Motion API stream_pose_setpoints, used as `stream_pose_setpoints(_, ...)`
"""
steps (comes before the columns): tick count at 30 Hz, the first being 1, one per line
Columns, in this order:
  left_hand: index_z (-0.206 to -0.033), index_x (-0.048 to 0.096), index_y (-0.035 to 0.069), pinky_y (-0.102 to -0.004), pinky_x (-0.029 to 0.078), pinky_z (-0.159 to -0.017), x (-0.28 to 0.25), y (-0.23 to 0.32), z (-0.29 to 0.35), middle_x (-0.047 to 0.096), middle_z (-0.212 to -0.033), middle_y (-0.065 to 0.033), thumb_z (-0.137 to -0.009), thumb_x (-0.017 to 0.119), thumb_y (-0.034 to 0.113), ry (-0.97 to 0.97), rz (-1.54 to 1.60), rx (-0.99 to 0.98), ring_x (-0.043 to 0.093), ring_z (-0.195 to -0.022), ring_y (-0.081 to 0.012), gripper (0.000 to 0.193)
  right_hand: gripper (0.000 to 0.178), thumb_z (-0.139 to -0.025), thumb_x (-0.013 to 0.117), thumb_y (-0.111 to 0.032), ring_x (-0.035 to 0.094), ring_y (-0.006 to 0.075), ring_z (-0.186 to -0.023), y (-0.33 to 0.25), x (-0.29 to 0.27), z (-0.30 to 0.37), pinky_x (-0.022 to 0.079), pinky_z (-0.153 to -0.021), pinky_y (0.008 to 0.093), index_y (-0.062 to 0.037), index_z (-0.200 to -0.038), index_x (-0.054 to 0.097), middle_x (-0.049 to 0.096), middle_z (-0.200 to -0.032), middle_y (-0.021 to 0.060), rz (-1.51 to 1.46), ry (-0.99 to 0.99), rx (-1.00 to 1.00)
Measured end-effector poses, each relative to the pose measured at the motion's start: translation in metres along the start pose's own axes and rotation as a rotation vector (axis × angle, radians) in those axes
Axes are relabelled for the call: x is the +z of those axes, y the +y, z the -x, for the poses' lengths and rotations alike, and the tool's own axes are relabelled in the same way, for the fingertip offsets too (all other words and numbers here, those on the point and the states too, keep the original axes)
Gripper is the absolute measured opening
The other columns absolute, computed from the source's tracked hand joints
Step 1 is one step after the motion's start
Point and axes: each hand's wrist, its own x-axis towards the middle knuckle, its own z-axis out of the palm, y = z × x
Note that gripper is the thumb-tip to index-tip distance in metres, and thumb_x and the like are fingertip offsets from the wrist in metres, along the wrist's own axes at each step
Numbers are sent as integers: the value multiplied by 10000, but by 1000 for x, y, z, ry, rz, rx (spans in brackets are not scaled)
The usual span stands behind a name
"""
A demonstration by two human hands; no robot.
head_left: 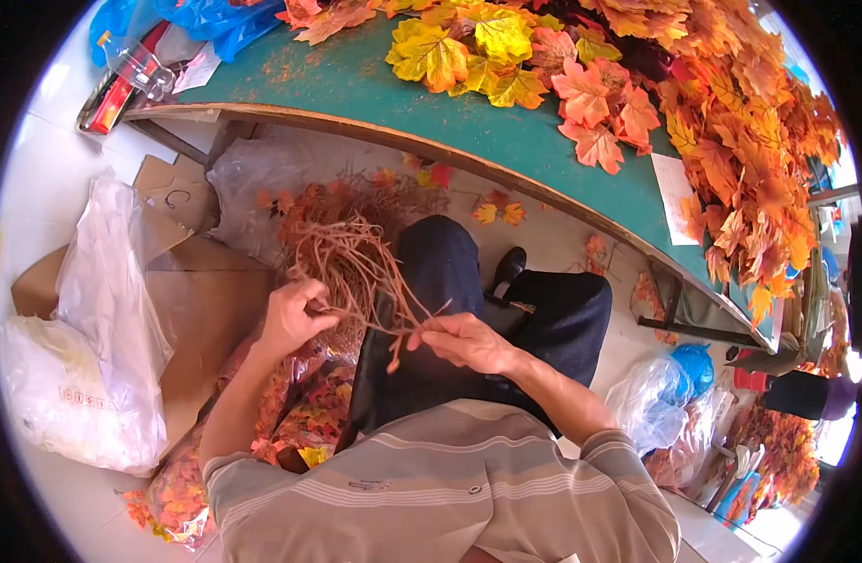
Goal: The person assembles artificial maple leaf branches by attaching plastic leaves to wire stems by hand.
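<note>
A loose bundle of thin brown artificial stems (342, 258) lies over my left thigh and hangs toward the floor. My left hand (297, 317) is closed, thumb against fingers, at the bundle's left side, with a stem in its pinch. To its right, my right hand (464, 340) pinches the stems where several strands come together above my lap. One strand with a small knobbed end (393, 357) hangs down between the hands. Both hands stay below the table's near edge. The exact grip inside the left fingers is partly hidden.
The green table (356, 84) curves across ahead, bearing yellow leaves (431, 56) and piled orange leaves (750, 141). Cardboard (210, 310) and a white plastic bag (102, 375) stand left. A clear bag of leaves (309, 403) sits beside me; more bags (651, 403) lie right.
</note>
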Motion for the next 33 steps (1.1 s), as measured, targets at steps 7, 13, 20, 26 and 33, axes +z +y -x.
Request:
stream_pose_setpoints(7,-954,606,32,-235,463,-651,-6,34,7,625,-741,-33,-747,781,135,50,700,-228,597,-680,-96,290,244,-979,494,-152,319,47,-526,7,-18,44,265,-490,213,29,-1044,645,420,-616,-51,-28,24,-135)
stream_pose_setpoints(13,-944,584,-1,-347,570,-643,15,20,-5,651,-795,-144,-937,511,495,-245,1094,-801,669,-698,-222,501,217,-974,523,-149,345,44,-579,-9,-14,66,293,-526,217,10,-1044,653,433,-656,-49,-90,62,-305)
stream_pose_setpoints(20,-1172,529,-5,-380,552,-787,31,70,-42,657,-1036,-149,-941,479,514,-385,1692,-727,670,-912,-279,570,221,-955,527,-124,608,254,-751,-2,-3,73,471,-715,340,3,-1114,616,652,-902,170,420,89,-543)
stream_pose_setpoints(26,-1268,515,27,-350,540,-702,25,100,-57,636,-812,-73,-969,515,206,-182,1512,-320,655,-747,-218,348,327,-894,610,-185,663,239,-827,24,-35,96,510,-754,359,-15,-1172,596,676,-924,170,536,267,-262)
stream_pose_setpoints(33,-1171,563,17,-211,437,-659,15,148,-46,587,-689,-32,-970,500,117,-69,1075,-85,570,-623,-95,233,614,-804,742,-216,562,208,-1107,-32,-23,89,458,-936,356,15,-1307,476,601,-1192,128,342,511,-485)
